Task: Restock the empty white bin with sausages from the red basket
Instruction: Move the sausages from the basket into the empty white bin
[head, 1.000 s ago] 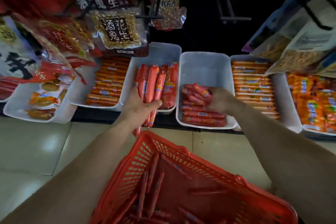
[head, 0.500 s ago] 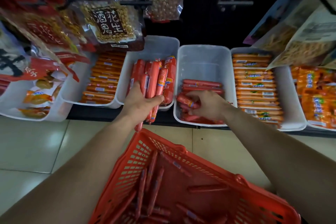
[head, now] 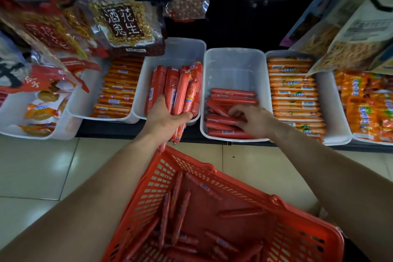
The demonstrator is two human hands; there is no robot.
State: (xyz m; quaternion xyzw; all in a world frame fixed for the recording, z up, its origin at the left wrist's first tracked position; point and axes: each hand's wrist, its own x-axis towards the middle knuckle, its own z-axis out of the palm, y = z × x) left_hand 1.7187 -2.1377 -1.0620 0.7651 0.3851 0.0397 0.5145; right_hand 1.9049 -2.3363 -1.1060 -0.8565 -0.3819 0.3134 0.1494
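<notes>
Basket: the red basket (head: 234, 189) sits low between our forearms, and many loose sausages (head: 176, 208) lie on its floor.

The white bin (head: 234, 66) stands on the shelf between a bin of thicker red sausages (head: 176, 49) and a bin of orange sausages (head: 331, 102). Its front half carries stocked sausages (head: 231, 100) laid crosswise; its back half is bare.

Our left hand (head: 163, 121) grips a bundle of sausages (head: 180, 108) upright over the neighbouring bin's front edge. Our right hand (head: 253, 121) is inside the white bin, fingers bent onto the top sausages. We cannot tell whether it pinches one.

Estimate: under half done. What is left is to place the bundle, then the basket's stock.
</notes>
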